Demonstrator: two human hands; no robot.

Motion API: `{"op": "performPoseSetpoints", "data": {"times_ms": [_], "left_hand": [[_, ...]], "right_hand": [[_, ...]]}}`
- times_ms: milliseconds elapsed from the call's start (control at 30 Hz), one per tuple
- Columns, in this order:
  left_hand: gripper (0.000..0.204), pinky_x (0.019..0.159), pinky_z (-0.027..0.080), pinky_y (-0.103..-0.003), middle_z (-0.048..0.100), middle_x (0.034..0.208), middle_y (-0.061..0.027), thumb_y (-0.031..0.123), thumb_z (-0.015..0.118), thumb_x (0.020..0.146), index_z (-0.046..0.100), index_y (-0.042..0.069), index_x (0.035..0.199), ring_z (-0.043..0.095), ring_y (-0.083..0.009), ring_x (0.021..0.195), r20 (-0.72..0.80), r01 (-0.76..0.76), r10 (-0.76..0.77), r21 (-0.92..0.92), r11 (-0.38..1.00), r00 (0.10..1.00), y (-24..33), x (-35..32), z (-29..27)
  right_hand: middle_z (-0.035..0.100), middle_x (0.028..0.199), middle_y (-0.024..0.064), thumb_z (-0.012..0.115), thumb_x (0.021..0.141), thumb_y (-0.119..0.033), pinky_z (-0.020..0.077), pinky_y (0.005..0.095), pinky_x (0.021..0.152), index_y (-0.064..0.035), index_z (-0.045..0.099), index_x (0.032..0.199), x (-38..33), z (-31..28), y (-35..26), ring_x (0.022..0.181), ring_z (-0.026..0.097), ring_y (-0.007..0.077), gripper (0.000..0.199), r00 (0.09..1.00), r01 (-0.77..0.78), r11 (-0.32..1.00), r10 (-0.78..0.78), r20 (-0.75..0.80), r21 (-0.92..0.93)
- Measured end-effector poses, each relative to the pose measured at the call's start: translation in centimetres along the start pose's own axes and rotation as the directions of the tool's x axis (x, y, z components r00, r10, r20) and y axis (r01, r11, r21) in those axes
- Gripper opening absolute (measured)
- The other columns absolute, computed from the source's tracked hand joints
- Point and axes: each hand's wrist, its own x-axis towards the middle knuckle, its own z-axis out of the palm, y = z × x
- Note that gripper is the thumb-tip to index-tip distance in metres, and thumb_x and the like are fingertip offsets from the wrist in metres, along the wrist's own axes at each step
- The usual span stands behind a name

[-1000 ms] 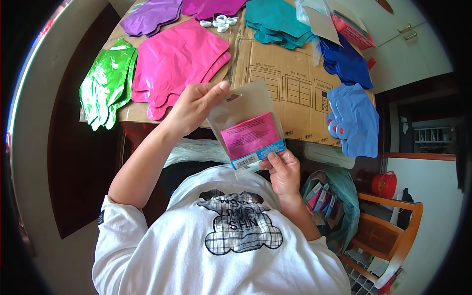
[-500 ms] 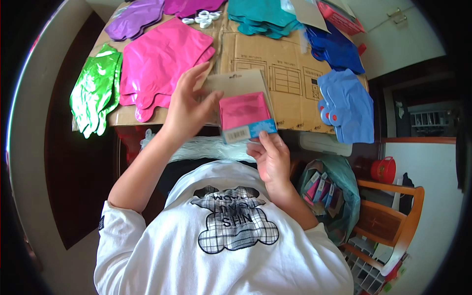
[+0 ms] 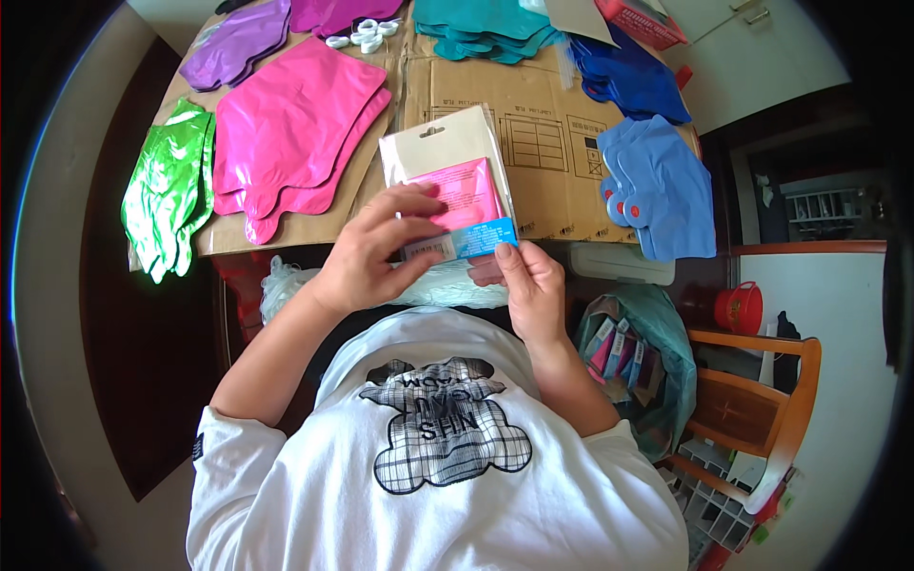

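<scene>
In front of my chest is a clear plastic packet point(image 3: 490, 186), tilted, with folded pink foil inside, a blue-and-white lower band and a beige card top with a hang slot. My right hand point(image 3: 533, 293) pinches its lower right corner, thumb on the front and fingers behind. Across the packet's lower left front lies my left hand point(image 3: 376, 246), fingers bent and spread apart, covering part of the pink foil and the band. On the table beyond, flat pink foil balloons point(image 3: 295, 124) lie stacked, with shiny green ones point(image 3: 169, 186) to their left.
Cardboard point(image 3: 457, 86) covers the table. Purple point(image 3: 238, 43), teal point(image 3: 486, 29), dark blue point(image 3: 628, 81) and light blue balloons point(image 3: 666, 190) lie around it, with white ribbon rolls point(image 3: 367, 36). A green plastic bag point(image 3: 671, 333) of packets stands at right by a wooden chair point(image 3: 743, 381).
My left hand has come down from beside the packet's top left onto its lower front. The packet has tilted and turned slightly in my right hand. The whole view has shifted a little.
</scene>
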Motion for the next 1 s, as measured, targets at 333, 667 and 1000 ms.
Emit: {"op": "performPoseSetpoints", "data": {"times_ms": [333, 667, 1000], "left_hand": [[0.072, 0.084, 0.050, -0.030, 0.037, 0.142, -0.0171, 0.007, 0.066, 0.089, 0.021, 0.003, 0.145, 0.059, -0.0163, 0.101, -0.138, 0.412, -0.753, -0.766, 0.493, 0.644, 2.6, -0.9, 2.0], [0.047, 0.091, 0.041, -0.047, 0.045, 0.135, -0.0206, 0.008, 0.066, 0.077, 0.054, 0.007, 0.123, 0.046, -0.0385, 0.118, -0.164, 0.297, -0.254, 0.673, 0.677, 0.953, 0.2, 3.0, -0.3], [0.039, 0.092, 0.043, -0.043, 0.058, 0.114, -0.0099, 0.017, 0.074, 0.071, 0.063, 0.007, 0.107, 0.052, -0.0318, 0.113, 0.126, 0.032, -0.090, 0.404, 0.914, 0.988, -0.4, 4.3, -0.6]], "right_hand": [[0.070, 0.085, 0.0115, 0.058, 0.097, -0.027, 0.0553, 0.0290, 0.068, 0.0027, 0.067, 0.094, 0.2, -0.4, -0.6, 0.069, 0.067, 0.0150, 0.031, 0.994, -0.096, 0.966, 0.080, 0.075, 0.240], [0.067, 0.064, 0.0115, 0.060, 0.091, -0.046, 0.0519, 0.0294, 0.053, 0.0038, 0.068, 0.076, 7.3, -2.0, -7.5, 0.060, 0.067, 0.0162, 0.053, 0.852, -0.095, 0.703, 0.424, 0.308, -0.705], [0.069, 0.096, 0.0204, 0.067, 0.082, -0.032, 0.0533, 0.0417, 0.081, 0.0001, 0.069, 0.090, 23.4, -7.6, -9.2, 0.091, 0.067, 0.0349, 0.034, 0.983, -0.071, 0.115, -0.158, -0.089, -0.991]]}}
